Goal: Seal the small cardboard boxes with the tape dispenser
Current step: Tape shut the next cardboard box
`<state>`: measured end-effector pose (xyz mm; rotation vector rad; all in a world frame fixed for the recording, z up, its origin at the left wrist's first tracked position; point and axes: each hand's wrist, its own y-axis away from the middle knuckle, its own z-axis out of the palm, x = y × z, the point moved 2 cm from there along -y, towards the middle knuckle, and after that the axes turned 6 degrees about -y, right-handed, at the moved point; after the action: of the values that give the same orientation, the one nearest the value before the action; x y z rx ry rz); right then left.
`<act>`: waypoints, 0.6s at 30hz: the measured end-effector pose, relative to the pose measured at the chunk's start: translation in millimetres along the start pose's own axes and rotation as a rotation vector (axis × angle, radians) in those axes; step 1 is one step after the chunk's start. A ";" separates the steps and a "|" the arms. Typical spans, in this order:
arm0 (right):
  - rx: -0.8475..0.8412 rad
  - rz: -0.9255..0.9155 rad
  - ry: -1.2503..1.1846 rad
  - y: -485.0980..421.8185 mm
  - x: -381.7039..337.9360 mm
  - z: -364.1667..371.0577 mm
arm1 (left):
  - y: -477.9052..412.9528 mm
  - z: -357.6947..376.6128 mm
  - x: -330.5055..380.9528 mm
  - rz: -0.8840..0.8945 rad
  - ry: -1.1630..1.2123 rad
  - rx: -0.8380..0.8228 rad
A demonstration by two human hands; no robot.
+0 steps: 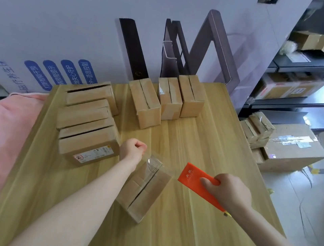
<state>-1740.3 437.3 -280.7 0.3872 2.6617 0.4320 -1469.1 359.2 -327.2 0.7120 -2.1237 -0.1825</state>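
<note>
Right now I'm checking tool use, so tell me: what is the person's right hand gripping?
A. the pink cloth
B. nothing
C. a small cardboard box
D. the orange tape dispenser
D: the right hand is closed around the orange tape dispenser, with clear tape stretched from it toward the left hand above the small box.

Two bare forearms are seen, with no sleeves, watch, bracelet or rings visible on them. The left hand (132, 150) and the right hand (228, 191) are uncovered, without gloves. Short, unpainted nails can just be made out.
</note>
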 end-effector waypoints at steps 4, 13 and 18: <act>-0.002 0.018 0.035 -12.1 -1.0 18.7 | -13.1 11.7 -7.8 -0.026 -0.024 0.005; -0.020 0.081 0.029 -24.9 -2.4 47.2 | -35.5 39.8 -27.4 -0.089 -0.049 -0.011; -0.026 0.100 0.019 -30.6 -5.7 52.8 | -38.9 49.8 -38.5 -0.176 -0.110 -0.123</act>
<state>-1718.3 420.1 -335.3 0.5116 2.6606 0.5023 -1473.6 342.1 -399.1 0.8321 -2.1311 -0.4537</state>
